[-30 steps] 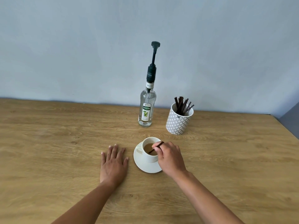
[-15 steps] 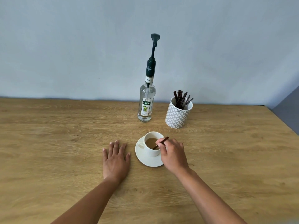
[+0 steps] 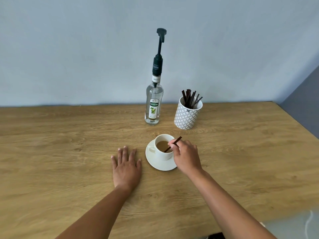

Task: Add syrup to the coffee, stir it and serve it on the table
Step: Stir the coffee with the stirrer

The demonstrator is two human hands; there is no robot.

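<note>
The right hand (image 3: 187, 156) pinches a dark stirrer (image 3: 174, 143) between thumb and fingertips, its lower end dipped in the pale brown coffee (image 3: 161, 145). The coffee fills a white cup (image 3: 163, 155) that stands on a white saucer (image 3: 160, 166), about midway across the wooden table (image 3: 51, 152) and somewhat nearer its far edge than its near edge. The left hand (image 3: 126, 165) lies flat on the table just left of the saucer, fingers straight and spread, holding nothing. Near the far edge, the syrup bottle (image 3: 154, 104) with its raised pump stands upright, and to its right a patterned pot (image 3: 186, 118) holds more stirrers (image 3: 189, 99).
</note>
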